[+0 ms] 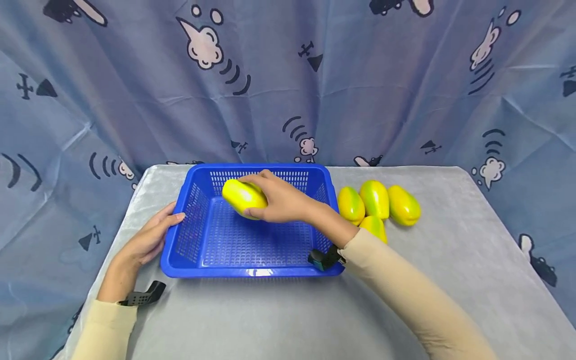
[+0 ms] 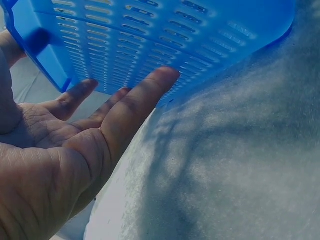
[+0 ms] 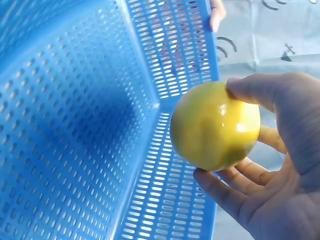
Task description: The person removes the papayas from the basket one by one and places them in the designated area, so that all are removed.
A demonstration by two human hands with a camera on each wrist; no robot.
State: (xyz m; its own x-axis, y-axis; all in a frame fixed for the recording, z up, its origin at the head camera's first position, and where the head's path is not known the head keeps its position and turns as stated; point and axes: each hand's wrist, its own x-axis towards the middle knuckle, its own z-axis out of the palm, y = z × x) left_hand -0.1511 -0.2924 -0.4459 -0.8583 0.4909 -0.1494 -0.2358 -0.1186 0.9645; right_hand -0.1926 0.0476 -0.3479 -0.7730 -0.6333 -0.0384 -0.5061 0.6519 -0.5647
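Observation:
My right hand holds a yellow papaya over the inside of the blue plastic basket, with the thumb on one side and the fingers on the other. The papaya's rounded, shiny end faces the camera in the right wrist view, with the slotted basket walls behind it. At the basket's left side, my left hand grips the rim, its thumb over the top edge. Its fingers lie fairly straight against the outer slotted wall in the left wrist view.
Several more yellow-green papayas lie grouped just right of the basket. A pale grey cloth covers the table. Behind it hangs a blue patterned curtain. Each wrist wears a black strap with a camera.

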